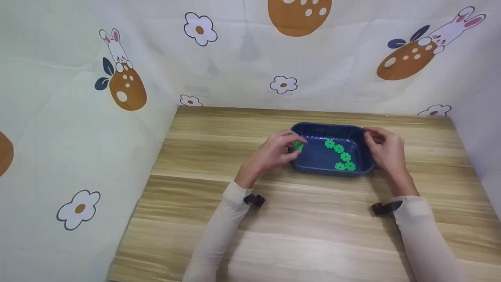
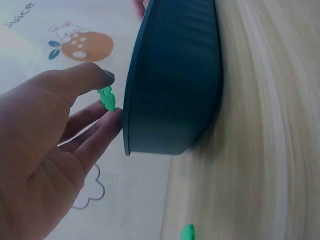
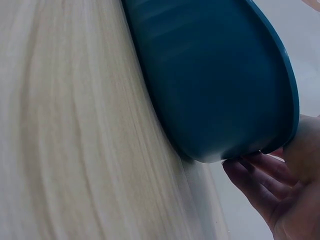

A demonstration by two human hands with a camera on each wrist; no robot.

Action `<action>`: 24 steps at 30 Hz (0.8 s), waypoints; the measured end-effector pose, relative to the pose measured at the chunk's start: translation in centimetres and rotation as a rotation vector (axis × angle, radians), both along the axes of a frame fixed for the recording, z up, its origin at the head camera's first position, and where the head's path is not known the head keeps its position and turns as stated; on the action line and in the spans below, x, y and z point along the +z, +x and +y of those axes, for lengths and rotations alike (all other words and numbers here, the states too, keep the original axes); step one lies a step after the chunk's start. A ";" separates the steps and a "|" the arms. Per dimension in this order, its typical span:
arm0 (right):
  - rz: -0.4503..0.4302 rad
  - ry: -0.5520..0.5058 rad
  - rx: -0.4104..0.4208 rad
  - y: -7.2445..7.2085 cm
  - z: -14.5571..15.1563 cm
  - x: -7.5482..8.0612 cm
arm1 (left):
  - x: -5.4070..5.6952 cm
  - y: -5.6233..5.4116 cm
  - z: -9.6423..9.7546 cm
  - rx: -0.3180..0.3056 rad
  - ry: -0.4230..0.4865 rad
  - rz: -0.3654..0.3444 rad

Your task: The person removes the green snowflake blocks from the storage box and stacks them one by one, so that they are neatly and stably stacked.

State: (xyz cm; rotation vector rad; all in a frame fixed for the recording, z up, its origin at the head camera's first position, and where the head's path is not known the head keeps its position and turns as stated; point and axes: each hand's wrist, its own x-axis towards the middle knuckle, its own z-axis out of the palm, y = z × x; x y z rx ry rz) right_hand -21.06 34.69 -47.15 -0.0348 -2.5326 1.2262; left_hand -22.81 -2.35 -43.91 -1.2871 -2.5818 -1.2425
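A dark blue rectangular tray [image 1: 318, 156] sits on the wooden table with several green snowflake-shaped plastic discs [image 1: 339, 149] strung in a curved line on its floor. At the tray's left end, my left hand [image 1: 276, 149] pinches one green snowflake disc [image 2: 106, 97] between thumb and fingertips, just at the rim. My right hand [image 1: 387, 150] grips the tray's right end, its fingers against the outer wall below the rim [image 3: 295, 100] in the right wrist view.
Another green piece [image 2: 188, 232] lies on the table outside the tray, seen in the left wrist view. Printed fabric [image 1: 235, 66] hangs behind the table's back edge and along its left side. Both wrists wear dark camera bands [image 1: 254, 200].
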 end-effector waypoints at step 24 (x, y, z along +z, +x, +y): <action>0.013 -0.022 0.003 0.1 0.0 -0.2 | -1.4 -1.2 -7.0 0.203 0.001 -0.093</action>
